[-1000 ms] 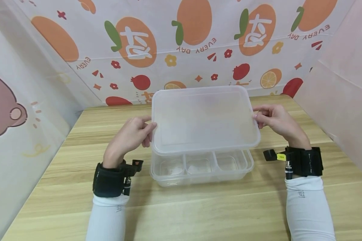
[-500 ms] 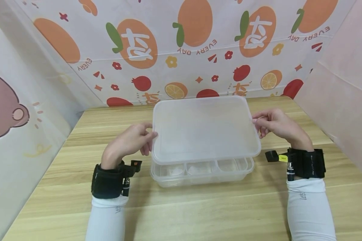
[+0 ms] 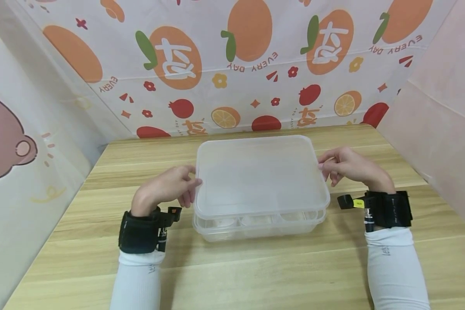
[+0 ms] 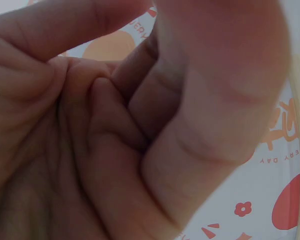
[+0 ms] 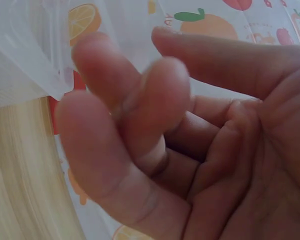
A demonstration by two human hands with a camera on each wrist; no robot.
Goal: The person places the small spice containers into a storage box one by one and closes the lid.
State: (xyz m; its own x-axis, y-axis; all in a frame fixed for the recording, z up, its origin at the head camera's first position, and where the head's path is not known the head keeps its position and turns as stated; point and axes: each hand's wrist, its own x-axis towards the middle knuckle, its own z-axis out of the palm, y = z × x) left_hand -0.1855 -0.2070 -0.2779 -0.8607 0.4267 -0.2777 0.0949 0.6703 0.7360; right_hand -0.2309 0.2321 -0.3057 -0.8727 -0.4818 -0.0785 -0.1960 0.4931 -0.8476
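A frosted plastic lid [image 3: 261, 178] lies tilted over a clear divided food container [image 3: 255, 234] in the head view. Its near edge sits low, and a strip of the compartments shows below it. At the left side, my left hand [image 3: 166, 188] pinches the lid's edge between thumb and fingers. On the opposite edge my right hand [image 3: 350, 167] holds the lid with its fingertips. Curled fingers [image 4: 210, 120] fill the left wrist view and hide the lid. In the right wrist view, clear plastic [image 5: 27, 55] shows beside the bent fingers [image 5: 95, 150].
The container stands on a light wood-grain table [image 3: 263, 275]. Behind it hangs a fruit-printed cloth [image 3: 252, 82], with pale cloth walls on the left [image 3: 54, 142] and right [image 3: 430, 125]. Black camera straps circle both wrists.
Both hands have brought the lid down and toward me over the container. Less of the compartments shows now, and the lid's right side has shifted slightly left.
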